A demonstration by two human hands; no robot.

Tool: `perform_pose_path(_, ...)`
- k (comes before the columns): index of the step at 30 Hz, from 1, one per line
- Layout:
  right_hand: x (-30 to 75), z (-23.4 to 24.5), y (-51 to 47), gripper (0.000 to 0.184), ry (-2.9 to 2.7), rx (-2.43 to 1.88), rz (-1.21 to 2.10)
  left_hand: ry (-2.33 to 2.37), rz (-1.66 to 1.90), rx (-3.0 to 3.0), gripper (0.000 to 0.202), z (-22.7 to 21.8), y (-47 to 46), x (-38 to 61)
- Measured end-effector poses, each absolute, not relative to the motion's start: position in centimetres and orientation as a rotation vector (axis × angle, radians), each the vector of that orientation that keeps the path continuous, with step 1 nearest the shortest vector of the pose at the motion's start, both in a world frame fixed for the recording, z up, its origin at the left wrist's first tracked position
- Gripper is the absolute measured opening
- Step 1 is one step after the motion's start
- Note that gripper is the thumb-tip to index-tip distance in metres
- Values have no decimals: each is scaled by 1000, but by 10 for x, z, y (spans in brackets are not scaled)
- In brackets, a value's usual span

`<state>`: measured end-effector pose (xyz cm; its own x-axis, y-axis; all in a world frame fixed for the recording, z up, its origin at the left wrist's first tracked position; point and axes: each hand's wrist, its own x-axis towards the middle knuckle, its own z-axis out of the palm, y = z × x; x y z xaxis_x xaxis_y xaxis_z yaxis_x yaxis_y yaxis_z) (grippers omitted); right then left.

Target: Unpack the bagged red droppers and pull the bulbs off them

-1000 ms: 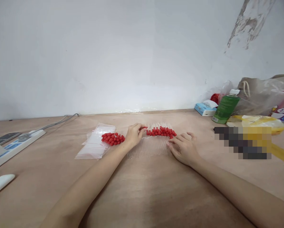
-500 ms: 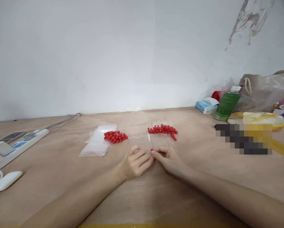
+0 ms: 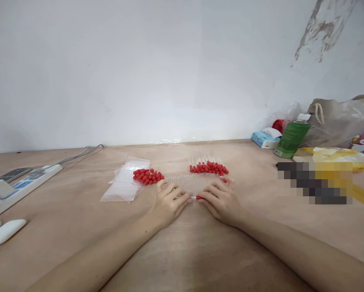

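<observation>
And here are both hands at mid-counter, working nose to nose. The left hand (image 3: 172,199) has its fingers pinched on a slim, clear, straight tube (image 3: 194,198); the right hand (image 3: 222,198) has its fingers closed on the small red bulb-shaped cap (image 3: 199,198) at the tube's right end. The piece lies crosswise, level, bridging the two hands over the pale wood-toned counter (image 3: 182,251).

Just beyond them, a neat row of clear tubes (image 3: 190,184) lies side by side, ends toward the back edge. Nearer that edge sits a cluster of red-capped tubes (image 3: 209,167), red ends facing front, clear stems pointing to the wall. Over to the left, a heap of loose red caps (image 3: 147,176) laps onto flat, clear plastic bags (image 3: 121,188).

Now the containers toward the back right corner! A green bottle with a white cap (image 3: 294,138) leans there; its contents cannot be made out. Beside it, a blue-and-white tissue pack (image 3: 262,140) shows white tissue at the top. Behind stands a beige bag with a rope handle (image 3: 324,104), its inside hidden.
</observation>
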<state>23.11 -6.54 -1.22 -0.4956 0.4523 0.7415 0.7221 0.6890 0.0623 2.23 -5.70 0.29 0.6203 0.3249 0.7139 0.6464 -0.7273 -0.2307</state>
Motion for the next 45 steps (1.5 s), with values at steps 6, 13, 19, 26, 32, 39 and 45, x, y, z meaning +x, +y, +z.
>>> perform_pose_path(6, 234, -11, -67, 17, -2214, -923, -451, -828, -852, -2527, 17, 2, -58, 19)
perform_pose_path(13, 233, -9, -69, 16, -2219, -896, -420, -754, -876, -2540, 18, 1, -58, 18)
perform_pose_path(19, 242, -7, -71, 18, -2210, -904, -405, -676, -828, -2491, 16, 0, -55, 10)
perform_pose_path(26, 298, -11, -30, 25, -1689, -1308, -78, -1026, -958, -2417, 24, -5, -38, -20)
perform_pose_path(32, 307, -22, -19, 29, -1601, -1468, 46, -1092, -1017, -2345, 41, -8, -22, -27)
perform_pose_path(39, 303, -19, -23, 16, -1624, -1688, 36, -1048, -985, -2316, 19, -9, -18, -32)
perform_pose_path(45, 302, -17, -25, 23, -1720, -1729, 10, -1073, -912, -2390, 22, -12, -25, -28)
